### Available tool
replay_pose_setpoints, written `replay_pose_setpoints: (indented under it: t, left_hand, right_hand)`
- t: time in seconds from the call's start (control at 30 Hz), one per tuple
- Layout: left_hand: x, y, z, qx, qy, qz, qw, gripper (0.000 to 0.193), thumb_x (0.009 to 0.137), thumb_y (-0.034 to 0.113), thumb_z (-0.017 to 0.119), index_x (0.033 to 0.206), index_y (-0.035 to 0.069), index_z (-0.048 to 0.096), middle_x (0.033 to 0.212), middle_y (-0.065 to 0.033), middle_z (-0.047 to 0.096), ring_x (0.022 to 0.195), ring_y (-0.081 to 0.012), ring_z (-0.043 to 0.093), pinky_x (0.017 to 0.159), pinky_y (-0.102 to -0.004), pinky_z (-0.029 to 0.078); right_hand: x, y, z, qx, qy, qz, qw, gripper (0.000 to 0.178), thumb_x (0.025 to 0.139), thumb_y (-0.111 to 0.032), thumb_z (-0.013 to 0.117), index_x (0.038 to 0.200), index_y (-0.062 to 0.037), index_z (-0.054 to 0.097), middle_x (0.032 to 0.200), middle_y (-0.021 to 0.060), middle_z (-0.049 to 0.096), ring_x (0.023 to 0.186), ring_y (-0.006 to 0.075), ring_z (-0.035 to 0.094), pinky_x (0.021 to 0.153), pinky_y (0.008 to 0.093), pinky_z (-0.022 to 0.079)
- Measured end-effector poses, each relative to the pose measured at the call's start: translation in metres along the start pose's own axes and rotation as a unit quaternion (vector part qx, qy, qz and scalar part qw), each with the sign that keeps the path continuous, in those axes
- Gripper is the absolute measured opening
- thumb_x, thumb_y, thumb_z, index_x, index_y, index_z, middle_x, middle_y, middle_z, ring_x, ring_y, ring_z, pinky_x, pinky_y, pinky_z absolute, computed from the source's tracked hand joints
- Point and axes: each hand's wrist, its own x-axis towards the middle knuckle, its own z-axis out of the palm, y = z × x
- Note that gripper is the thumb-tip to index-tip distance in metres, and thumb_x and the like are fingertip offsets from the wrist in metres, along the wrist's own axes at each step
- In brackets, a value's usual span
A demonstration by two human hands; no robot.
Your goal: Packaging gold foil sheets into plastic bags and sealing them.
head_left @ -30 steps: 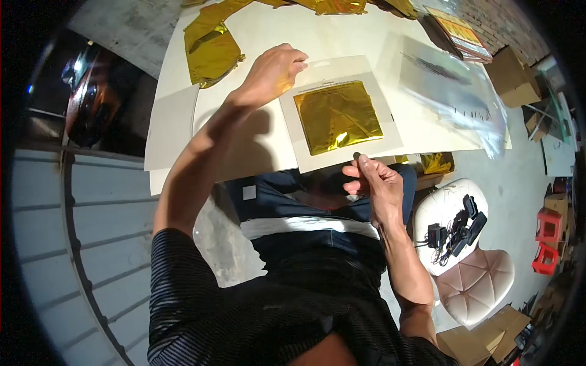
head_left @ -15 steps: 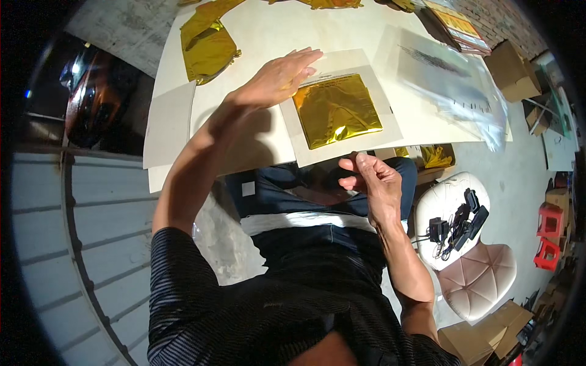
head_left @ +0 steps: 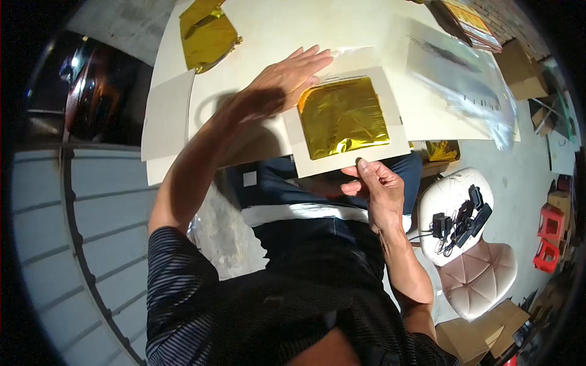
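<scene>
A square packet of shiny gold foil [head_left: 345, 116] lies flat on a pale square card [head_left: 399, 139] at the table's near edge. The card's front part sticks out over the edge, above my lap. My left hand [head_left: 293, 74] is open, its fingers stretched flat across the packet's far left corner and the card there. At the near edge, my right hand [head_left: 383, 188] pinches the card between thumb and forefinger, the other fingers curled beneath. Clear plastic [head_left: 354, 55] shows just beyond the card.
Folded gold foil pieces [head_left: 209, 44] lie at the far left, above a pale board [head_left: 168, 116]. Clear plastic bags [head_left: 467, 82] are spread on the right. A white stool [head_left: 452, 201] beside me bears black adapters and cables [head_left: 461, 222]; an open box [head_left: 442, 152] sits below the tabletop.
The card and gold packet have slid toward me and now overhang the table edge further. My left hand has shifted slightly to the right; my right hand stays at the card's near edge.
</scene>
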Motion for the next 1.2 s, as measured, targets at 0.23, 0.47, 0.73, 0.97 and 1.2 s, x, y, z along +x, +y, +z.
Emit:
replay_pose_setpoints:
  t: [0.23, 0.47, 0.73, 0.97, 1.2]
  left_hand:
    - [-0.002, 0.003, 0.006, -0.014, 0.030, 0.024, 0.999, 0.046, 0.106, 0.023, 0.041, 0.149, 0.009, 0.039, 0.156, -0.0117, 0.037, 0.148, -0.0283, 0.028, 0.125, -0.0420, 0.019]
    - [-0.024, 0.028, 0.000, -0.090, 0.145, -0.009, 0.985, 0.040, 0.103, 0.013, 0.050, 0.142, 0.010, 0.050, 0.145, -0.0155, 0.050, 0.133, -0.0295, 0.049, 0.112, -0.0382, 0.040]
    - [-0.150, 0.153, 0.009, -0.443, 0.443, -0.266, 0.733, 0.013, 0.100, 0.006, 0.057, 0.112, 0.001, 0.058, 0.087, -0.0067, 0.060, 0.064, -0.0071, 0.052, 0.051, -0.0213, 0.043]
    - [-0.137, 0.188, 0.068, -0.569, 0.257, -0.414, 0.663, 0.026, 0.095, 0.005, 0.061, 0.119, -0.002, 0.054, 0.101, -0.0105, 0.067, 0.080, -0.0128, 0.065, 0.064, -0.0255, 0.054]
    - [-0.119, 0.177, 0.086, -0.627, 0.341, -0.280, 0.642, 0.025, 0.093, -0.002, 0.062, 0.118, -0.003, 0.056, 0.102, -0.0084, 0.067, 0.083, -0.0110, 0.066, 0.071, -0.0263, 0.057]
  right_hand:
    - [-0.001, 0.001, -0.002, 0.001, -0.014, -0.005, 1.000, 0.039, 0.099, -0.031, 0.063, 0.101, 0.0071, 0.065, 0.088, 0.0171, 0.072, 0.068, 0.0221, 0.072, 0.063, 0.0317, 0.059]
    - [0.004, -0.003, 0.018, -0.019, 0.049, -0.034, 0.998, 0.029, 0.097, -0.022, 0.065, 0.111, 0.0031, 0.064, 0.091, 0.0124, 0.071, 0.067, 0.0184, 0.071, 0.059, 0.0286, 0.061]
    - [-0.004, 0.000, 0.025, 0.023, 0.041, -0.007, 0.999, 0.030, 0.097, -0.020, 0.066, 0.116, 0.0031, 0.062, 0.095, 0.0116, 0.071, 0.069, 0.0171, 0.071, 0.059, 0.0288, 0.061]
    - [-0.006, 0.008, 0.025, 0.021, 0.039, -0.024, 0.999, 0.029, 0.097, -0.021, 0.065, 0.115, 0.0022, 0.063, 0.092, 0.0107, 0.072, 0.068, 0.0154, 0.071, 0.060, 0.0271, 0.061]
    - [-0.010, 0.008, 0.030, 0.011, 0.053, -0.026, 0.998, 0.027, 0.097, -0.022, 0.066, 0.112, -0.0006, 0.064, 0.090, 0.0098, 0.072, 0.069, 0.0155, 0.070, 0.055, 0.0260, 0.057]
